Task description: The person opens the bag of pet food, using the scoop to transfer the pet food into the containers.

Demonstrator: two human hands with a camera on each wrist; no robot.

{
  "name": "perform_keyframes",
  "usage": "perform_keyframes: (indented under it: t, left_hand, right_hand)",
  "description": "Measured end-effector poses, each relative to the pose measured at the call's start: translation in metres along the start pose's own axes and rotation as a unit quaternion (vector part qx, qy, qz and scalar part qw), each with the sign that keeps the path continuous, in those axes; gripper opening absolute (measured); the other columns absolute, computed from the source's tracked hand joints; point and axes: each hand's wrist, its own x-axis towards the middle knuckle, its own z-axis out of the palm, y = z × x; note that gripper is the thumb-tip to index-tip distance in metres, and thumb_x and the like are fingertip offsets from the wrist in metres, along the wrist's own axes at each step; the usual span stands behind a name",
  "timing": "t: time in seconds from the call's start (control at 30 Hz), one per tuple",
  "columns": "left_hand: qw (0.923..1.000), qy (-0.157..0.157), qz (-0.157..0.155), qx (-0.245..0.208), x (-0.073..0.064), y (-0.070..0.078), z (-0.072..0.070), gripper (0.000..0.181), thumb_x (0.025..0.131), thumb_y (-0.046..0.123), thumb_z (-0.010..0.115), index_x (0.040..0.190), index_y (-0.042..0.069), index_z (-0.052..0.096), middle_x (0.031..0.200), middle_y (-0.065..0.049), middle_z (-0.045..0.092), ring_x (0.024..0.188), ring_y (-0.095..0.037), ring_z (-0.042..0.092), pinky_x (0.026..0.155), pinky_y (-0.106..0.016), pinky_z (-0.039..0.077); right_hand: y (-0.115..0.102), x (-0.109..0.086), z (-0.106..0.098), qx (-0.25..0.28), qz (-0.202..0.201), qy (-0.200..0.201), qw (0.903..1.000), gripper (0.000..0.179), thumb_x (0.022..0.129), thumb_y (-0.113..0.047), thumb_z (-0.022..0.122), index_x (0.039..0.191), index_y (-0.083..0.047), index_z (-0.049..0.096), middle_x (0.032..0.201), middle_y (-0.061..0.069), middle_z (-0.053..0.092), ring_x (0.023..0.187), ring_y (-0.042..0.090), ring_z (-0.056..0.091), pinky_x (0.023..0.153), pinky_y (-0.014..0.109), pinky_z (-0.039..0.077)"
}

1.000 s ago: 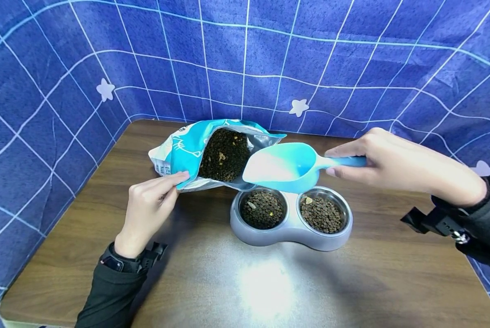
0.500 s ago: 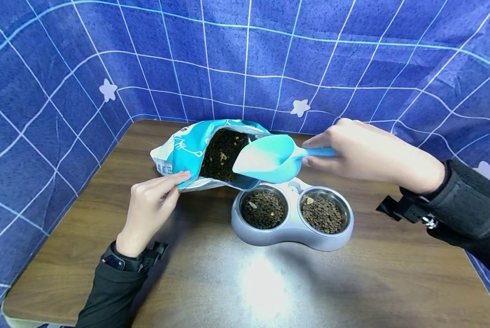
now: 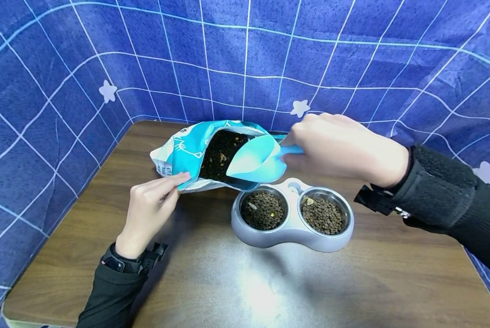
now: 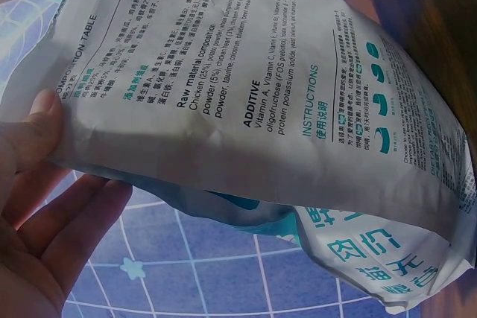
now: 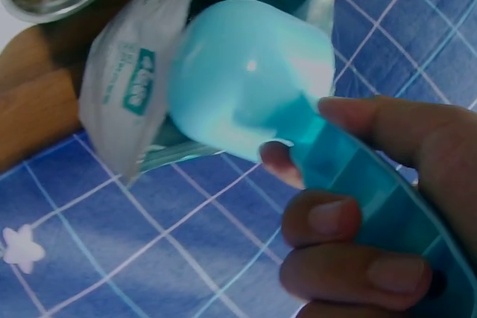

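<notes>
My left hand point(image 3: 150, 205) pinches the near edge of a blue and white pet food bag point(image 3: 187, 152) between thumb and fingers. The bag lies on its side, its mouth facing right, with dark kibble point(image 3: 222, 157) inside. My right hand point(image 3: 335, 146) grips the handle of a light blue scoop point(image 3: 261, 161). In the head view the scoop's tip overlaps the bag's mouth, over the kibble. The right wrist view shows fingers wrapped round the ribbed handle, the scoop's rounded back point(image 5: 246, 72) at the opening. Printed text covers the bag's side point(image 4: 246, 109) in the left wrist view.
A grey double pet bowl point(image 3: 292, 234) stands just right of the bag, both metal dishes holding brown kibble. Everything rests on a wooden table point(image 3: 212, 282). A blue gridded cloth with white stars point(image 3: 300, 108) hangs behind.
My right hand has moved left with the scoop, whose tip now reaches further over the bag's mouth and has turned. The left hand keeps its hold; the bowl has stayed put.
</notes>
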Motion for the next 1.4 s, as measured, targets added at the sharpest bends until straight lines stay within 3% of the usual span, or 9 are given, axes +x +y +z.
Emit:
perform_keyframes:
  t: [0.13,0.23,0.37,0.6,0.83,1.03,1.27,1.4]
  left_hand:
    - [1.0000,0.000,0.001,-0.002,0.000,0.000,0.000,0.032,0.081,-0.008,0.052,0.101,0.001,0.074,0.095,-0.010,0.072,0.059,-0.012,0.059,0.047,-0.020,0.018]
    - [0.9999,0.008,0.001,-0.006,0.000,0.000,0.000,0.032,0.081,-0.006,0.051,0.101,0.001,0.074,0.094,-0.010,0.073,0.051,-0.009,0.048,0.046,-0.020,0.018]
    - [0.9999,0.011,-0.001,-0.007,0.000,0.000,0.001,0.032,0.081,-0.005,0.050,0.100,0.002,0.075,0.094,-0.009,0.073,0.047,-0.008,0.032,0.046,-0.019,0.017]
    - [0.9999,0.008,0.000,-0.009,-0.001,0.000,0.000,0.031,0.081,-0.006,0.051,0.100,0.002,0.075,0.095,-0.009,0.073,0.051,-0.008,0.046,0.046,-0.020,0.018]
    - [1.0000,0.002,-0.003,-0.007,-0.001,0.000,-0.001,0.030,0.081,-0.005,0.052,0.101,0.001,0.074,0.095,-0.009,0.073,0.071,-0.018,0.068,0.047,-0.020,0.024]
    - [1.0000,-0.004,-0.006,-0.006,-0.002,0.001,-0.001,0.033,0.077,-0.014,0.057,0.101,0.001,0.074,0.096,-0.010,0.072,0.076,-0.022,0.070,0.048,-0.020,0.027]
    - [1.0000,0.003,-0.003,-0.007,-0.002,0.001,-0.001,0.036,0.072,-0.018,0.061,0.100,0.000,0.074,0.095,-0.010,0.072,0.080,-0.024,0.070,0.050,-0.021,0.032]
    - [1.0000,-0.001,0.007,-0.002,-0.002,0.000,-0.001,0.033,0.076,-0.014,0.057,0.102,0.000,0.074,0.096,-0.011,0.072,0.082,-0.024,0.070,0.052,-0.025,0.037]
  right_hand:
    - [-0.012,0.006,-0.004,-0.034,0.011,-0.005,0.9994,0.023,0.087,-0.026,0.060,0.065,-0.019,0.056,0.064,-0.003,0.048,0.060,0.016,0.048,0.056,0.038,0.042]
    - [-0.020,0.013,-0.007,-0.059,0.018,-0.025,0.9978,0.020,0.087,-0.028,0.063,0.071,-0.017,0.057,0.070,0.000,0.053,0.066,0.018,0.052,0.060,0.043,0.046]
    - [-0.031,0.026,-0.008,-0.092,0.038,-0.072,0.9924,0.025,0.088,-0.029,0.061,0.069,-0.016,0.052,0.073,0.003,0.054,0.067,0.019,0.052,0.056,0.043,0.047]
    - [-0.043,0.048,0.003,-0.118,0.060,-0.116,0.9844,0.026,0.088,-0.025,0.057,0.066,-0.016,0.048,0.071,0.002,0.050,0.060,0.018,0.051,0.048,0.041,0.045]
    - [-0.037,0.063,0.015,-0.091,0.060,-0.107,0.9882,0.025,0.085,-0.021,0.058,0.063,-0.016,0.048,0.066,0.000,0.047,0.058,0.017,0.050,0.051,0.041,0.047]
    - [-0.036,0.068,0.034,-0.093,0.059,-0.081,0.9907,0.032,0.085,-0.020,0.059,0.059,-0.017,0.041,0.062,-0.002,0.039,0.056,0.016,0.046,0.049,0.040,0.047]
    - [-0.036,0.070,0.051,-0.105,0.038,-0.037,0.9930,0.039,0.086,-0.009,0.053,0.055,-0.017,0.031,0.057,-0.005,0.024,0.050,0.012,0.028,0.039,0.031,0.032]
    - [-0.034,0.072,0.063,-0.113,0.038,0.001,0.9929,0.039,0.084,-0.007,0.054,0.053,-0.017,0.033,0.056,-0.003,0.031,0.048,0.013,0.037,0.040,0.035,0.041]
